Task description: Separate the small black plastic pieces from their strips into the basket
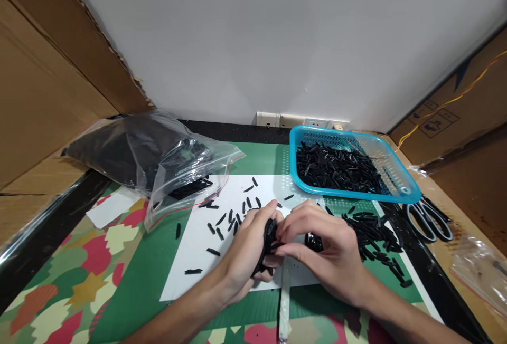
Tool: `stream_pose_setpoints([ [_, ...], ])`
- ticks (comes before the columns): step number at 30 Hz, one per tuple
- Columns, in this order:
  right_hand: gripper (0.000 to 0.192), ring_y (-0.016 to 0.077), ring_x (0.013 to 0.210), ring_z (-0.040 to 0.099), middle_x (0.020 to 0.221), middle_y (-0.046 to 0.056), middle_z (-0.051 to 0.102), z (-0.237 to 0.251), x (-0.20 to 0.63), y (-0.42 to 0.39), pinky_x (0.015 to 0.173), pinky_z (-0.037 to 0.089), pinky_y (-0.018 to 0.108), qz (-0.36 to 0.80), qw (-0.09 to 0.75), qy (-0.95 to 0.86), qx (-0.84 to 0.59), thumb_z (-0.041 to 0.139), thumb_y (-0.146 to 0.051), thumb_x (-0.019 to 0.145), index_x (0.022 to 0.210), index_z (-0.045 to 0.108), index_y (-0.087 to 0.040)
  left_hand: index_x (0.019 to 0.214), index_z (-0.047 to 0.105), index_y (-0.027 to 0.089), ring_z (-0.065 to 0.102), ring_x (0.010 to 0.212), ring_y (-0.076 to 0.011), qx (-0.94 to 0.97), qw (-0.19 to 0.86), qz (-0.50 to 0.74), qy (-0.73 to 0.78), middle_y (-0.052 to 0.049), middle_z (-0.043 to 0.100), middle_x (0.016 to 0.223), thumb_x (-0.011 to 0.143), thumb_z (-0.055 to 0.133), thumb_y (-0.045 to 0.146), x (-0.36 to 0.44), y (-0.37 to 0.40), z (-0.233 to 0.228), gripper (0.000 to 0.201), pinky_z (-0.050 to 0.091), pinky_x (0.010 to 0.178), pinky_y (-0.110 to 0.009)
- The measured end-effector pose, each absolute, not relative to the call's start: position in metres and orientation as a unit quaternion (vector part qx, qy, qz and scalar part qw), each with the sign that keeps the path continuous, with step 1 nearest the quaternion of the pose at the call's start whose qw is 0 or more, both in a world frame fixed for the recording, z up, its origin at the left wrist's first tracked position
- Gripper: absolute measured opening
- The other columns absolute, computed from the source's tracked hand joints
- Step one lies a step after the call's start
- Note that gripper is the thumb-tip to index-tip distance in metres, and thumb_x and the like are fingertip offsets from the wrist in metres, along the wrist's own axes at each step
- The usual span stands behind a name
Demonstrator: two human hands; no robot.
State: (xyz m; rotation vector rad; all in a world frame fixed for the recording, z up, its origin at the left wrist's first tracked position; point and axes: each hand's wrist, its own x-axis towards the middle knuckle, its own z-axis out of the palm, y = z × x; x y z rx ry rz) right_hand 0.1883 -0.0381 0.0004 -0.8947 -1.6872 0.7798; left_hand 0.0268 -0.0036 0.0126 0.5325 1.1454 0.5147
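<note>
From the head view, I see two bare hands meeting near the middle of the frame, a little below center. The left hand [247, 251] is curled around a bunch of short black pieces [269, 236], its thumb lying along the top. The right hand [327, 249] reaches in from the lower right, thumb and fingers drawn narrowly together at the bunch's near edge; I can't tell whether a single piece is pinched between them.

Beneath them lies a white sheet [178, 286] on a green mat [127, 286], with loose black pieces [219, 234] scattered left of the hands. A heap of similar pieces [372, 230] sits at center right, just beside the right hand. Above that heap stands a blue basket [293, 167], its floor thick with more of them. A pale strip [284, 307] runs down at bottom center.

Over at the left, a clear zip bag [170, 146] bulges with dark contents, its mouth toward the sheet. Scissors [430, 222] with gray handles rest at the right, below the basket's corner. Wall sockets [293, 121] line the upper middle, and cardboard [47, 80] fills the upper left.
</note>
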Motion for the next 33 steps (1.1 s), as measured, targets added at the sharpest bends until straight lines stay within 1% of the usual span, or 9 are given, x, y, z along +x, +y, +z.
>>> stream_pose_setpoints([
  [2,0.011,0.0207,0.084,0.070,0.088,0.004,0.077,0.000,0.192,-0.037,0.081,0.054,0.036,0.311,0.545,-0.686,-0.369,0.081,-0.011,0.091,0.092,0.076,-0.021,0.087,0.047,0.025,0.026,0.041,-0.0046,0.248,0.807,0.215,0.491,0.010,0.042,0.056,0.089,0.065,0.068,0.024,-0.003,0.014,0.046,0.014,0.038,-0.010],
  [6,0.018,0.0194,0.081,0.069,0.087,0.003,0.076,-0.002,0.200,-0.034,0.077,0.054,0.036,0.271,0.580,-0.666,-0.383,0.083,-0.004,0.086,0.091,0.076,-0.020,0.077,0.045,0.022,0.023,0.043,-0.0053,0.284,0.864,0.202,0.364,0.009,0.038,0.056,0.096,0.057,0.056,0.018,-0.003,0.016,0.040,0.017,0.036,-0.012],
  [11,0.021,0.0181,0.079,0.070,0.087,0.004,0.076,-0.004,0.203,-0.035,0.073,0.056,0.034,0.235,0.593,-0.674,-0.373,0.084,0.000,0.083,0.091,0.076,-0.017,0.073,0.045,0.020,0.023,0.042,-0.0040,0.337,0.864,0.246,0.283,0.008,0.039,0.056,0.099,0.056,0.044,0.015,-0.006,0.014,0.037,0.020,0.036,-0.012],
  [16,0.017,0.0178,0.077,0.072,0.086,0.006,0.075,0.000,0.202,-0.038,0.070,0.059,0.031,0.196,0.576,-0.697,-0.379,0.085,-0.003,0.084,0.092,0.076,-0.015,0.077,0.044,0.021,0.024,0.044,-0.0039,0.358,0.855,0.244,0.284,0.009,0.039,0.057,0.101,0.058,0.047,0.013,-0.006,0.009,0.038,0.023,0.039,-0.011],
  [19,0.014,0.0172,0.077,0.072,0.086,0.007,0.075,0.001,0.203,-0.038,0.069,0.059,0.029,0.183,0.562,-0.711,-0.381,0.083,-0.004,0.087,0.091,0.075,-0.014,0.079,0.044,0.021,0.024,0.047,-0.0038,0.361,0.848,0.255,0.294,0.010,0.036,0.058,0.101,0.062,0.048,0.015,-0.007,0.010,0.039,0.025,0.042,-0.010],
  [23,0.010,0.0194,0.084,0.073,0.093,0.010,0.077,0.002,0.206,-0.036,0.077,0.060,0.032,0.224,0.523,-0.735,-0.368,0.079,-0.010,0.092,0.100,0.074,-0.012,0.077,0.044,0.020,0.024,0.050,-0.0034,0.358,0.839,0.279,0.300,0.010,0.035,0.062,0.097,0.069,0.047,0.017,-0.006,0.010,0.042,0.024,0.042,-0.008],
  [25,0.009,0.0197,0.087,0.073,0.096,0.010,0.077,0.002,0.207,-0.034,0.079,0.059,0.033,0.266,0.508,-0.733,-0.365,0.071,-0.010,0.096,0.104,0.073,-0.013,0.078,0.044,0.021,0.024,0.048,-0.0032,0.371,0.833,0.269,0.309,0.010,0.036,0.061,0.098,0.067,0.051,0.018,-0.004,0.009,0.043,0.023,0.040,-0.009],
  [28,0.012,0.0187,0.086,0.071,0.094,0.009,0.076,0.004,0.208,-0.033,0.079,0.057,0.032,0.301,0.498,-0.725,-0.369,0.062,-0.009,0.100,0.102,0.072,-0.014,0.080,0.043,0.022,0.024,0.045,-0.0033,0.402,0.818,0.249,0.328,0.010,0.036,0.057,0.100,0.061,0.058,0.017,-0.003,0.007,0.045,0.022,0.039,-0.009],
  [33,0.011,0.0157,0.079,0.065,0.089,0.006,0.071,0.006,0.209,-0.032,0.075,0.052,0.028,0.305,0.458,-0.742,-0.384,0.059,-0.010,0.100,0.096,0.069,-0.014,0.080,0.044,0.022,0.024,0.046,-0.0034,0.447,0.785,0.243,0.353,0.009,0.038,0.059,0.103,0.055,0.057,0.016,-0.004,0.005,0.044,0.019,0.040,-0.010],
])
